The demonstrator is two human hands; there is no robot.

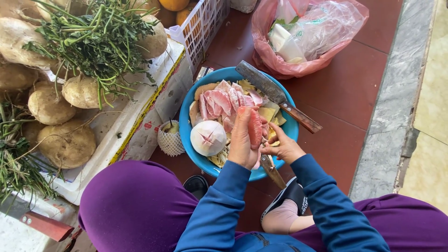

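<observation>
Fingers [242, 122] of my left hand [243, 142] are curled around a pink pomelo segment [255, 128], holding it upright at the centre of the frame, above the blue basin [186, 122]. My right hand [283, 147] sits just beside it, fingertips pinching at the segment's lower edge, with a small knife [271, 170] tucked under the palm, its wooden handle pointing toward the bottom of the frame. Below the segment, inside the basin, lie more peeled pink segments [219, 101], pale yellowish rind pieces [270, 114], and a round white peeled pomelo [208, 137] at the left side. A large cleaver [275, 95] rests across the basin's upper right rim, handle pointing right. Just left of the basin a small fruit in a white foam net [170, 138] sits on the red tiled floor [345, 88]. In the upper right a pink plastic bag [305, 35] holds scraps. At the upper left, brown tubers [67, 142] and leafy green stems [98, 37] lie on a white foam box [144, 116], with a white plastic basket [200, 23] behind it.
</observation>
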